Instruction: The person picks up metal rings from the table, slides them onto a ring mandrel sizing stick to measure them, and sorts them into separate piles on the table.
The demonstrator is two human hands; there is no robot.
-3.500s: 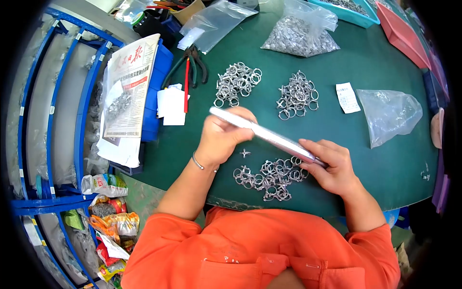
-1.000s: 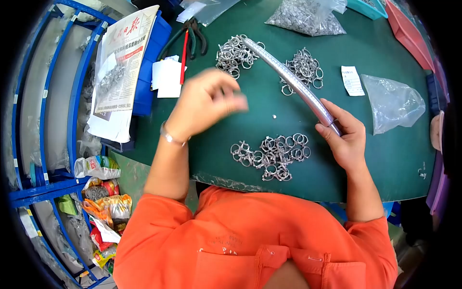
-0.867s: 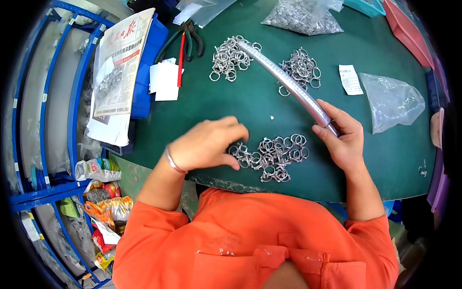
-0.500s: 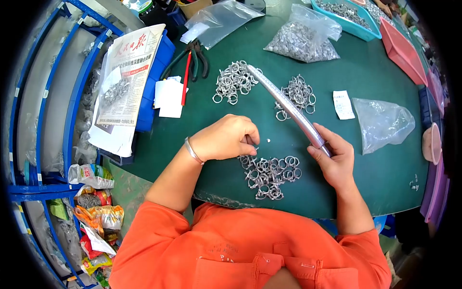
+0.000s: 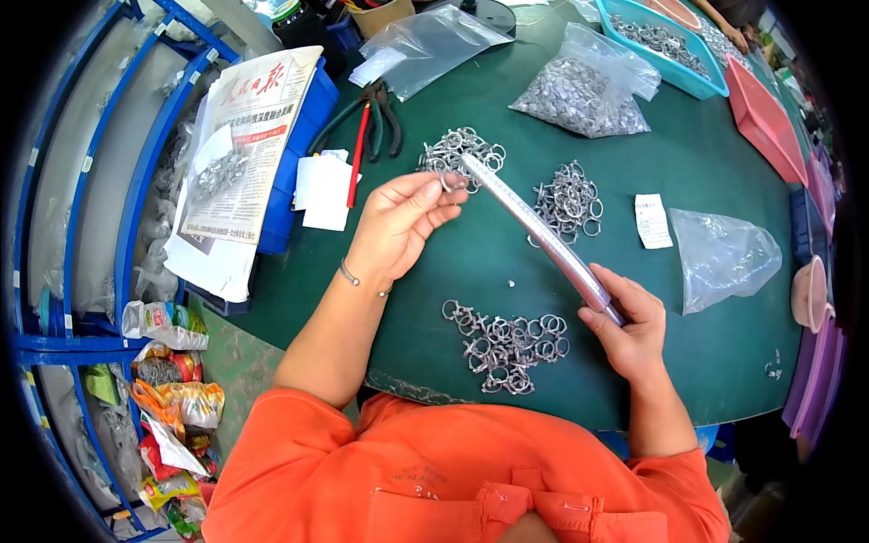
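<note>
Between thumb and fingertips, my left hand [image 5: 407,213] pinches a small silver ring [image 5: 446,184], close to the narrow end of a ring mandrel. My right hand [image 5: 630,324] is wrapped around the thick end of that ring mandrel [image 5: 534,231], a tapered metal stick with markings, tilted up and to the left. A pile of rings [image 5: 514,347] lies on the green table in front of my body. Behind my left hand is another pile of rings [image 5: 464,149], and a third ring pile [image 5: 568,201] sits just right of the mandrel.
Pliers [image 5: 384,118], a red pencil [image 5: 359,154] and paper slips lie at the left, beside a newspaper [image 5: 249,136] on a blue bin. A bag of metal pieces [image 5: 584,95], a turquoise tray [image 5: 711,83], a red tray [image 5: 768,122] and a plastic bag [image 5: 724,258] are to the right.
My left hand has moved up from the near ring pile to the mandrel's narrow end, with a ring now visible in its fingers. My right hand still holds the mandrel.
</note>
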